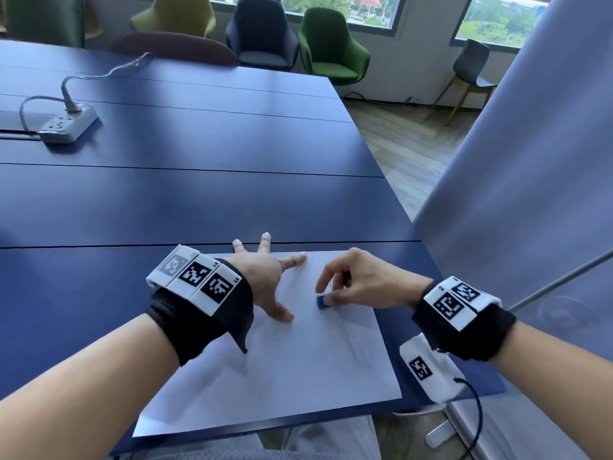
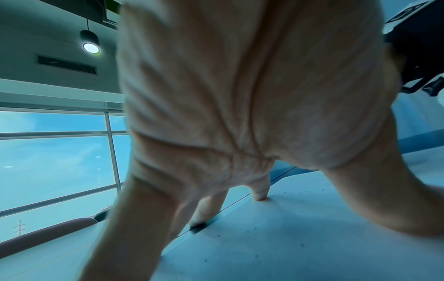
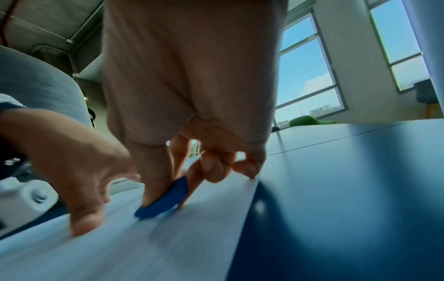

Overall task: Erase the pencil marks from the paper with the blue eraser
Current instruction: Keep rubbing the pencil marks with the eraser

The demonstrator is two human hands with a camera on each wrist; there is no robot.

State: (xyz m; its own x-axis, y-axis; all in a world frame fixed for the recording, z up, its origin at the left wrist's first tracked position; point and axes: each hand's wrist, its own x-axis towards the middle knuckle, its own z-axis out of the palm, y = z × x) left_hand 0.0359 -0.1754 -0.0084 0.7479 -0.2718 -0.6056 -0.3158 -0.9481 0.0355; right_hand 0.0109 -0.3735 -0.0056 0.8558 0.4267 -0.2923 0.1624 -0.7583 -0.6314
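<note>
**Eraser pinched on the sheet, other hand pinning the paper**

I see my right hand [image 1: 361, 280] pinching the blue eraser [image 1: 322, 302] between thumb and forefinger, with the remaining fingers loosely curled above it. The eraser's lower edge touches the paper [image 1: 282, 370]; in the right wrist view it is a small, rounded, deep-blue wedge [image 3: 165, 197] tilted under the thumb. It sits in the far right part of the paper, just beside a faint pencil line [image 1: 348, 333] that runs from it toward the paper's near right corner. The line is thin and grey, and I cannot tell how much of it is rubbed out.

My left hand [image 1: 265, 277] is spread wide, fingers straight and fanned, pressing on the paper's far left part; two fingertips reach past the far edge of the paper onto the table. The left wrist view shows small dark specks [image 2: 250, 231] scattered on the paper under that hand.

The paper is white, lying at a slight angle at the near edge of a dark blue table [image 1: 199, 194] with seams across its top. Well beyond the paper, to the far left, rests a white power strip [image 1: 68, 124] with a cable. Behind the table, farther still from the paper, stand a dark chair [image 1: 262, 34] and a green chair [image 1: 331, 48] below windows [image 1: 345, 8].
</note>
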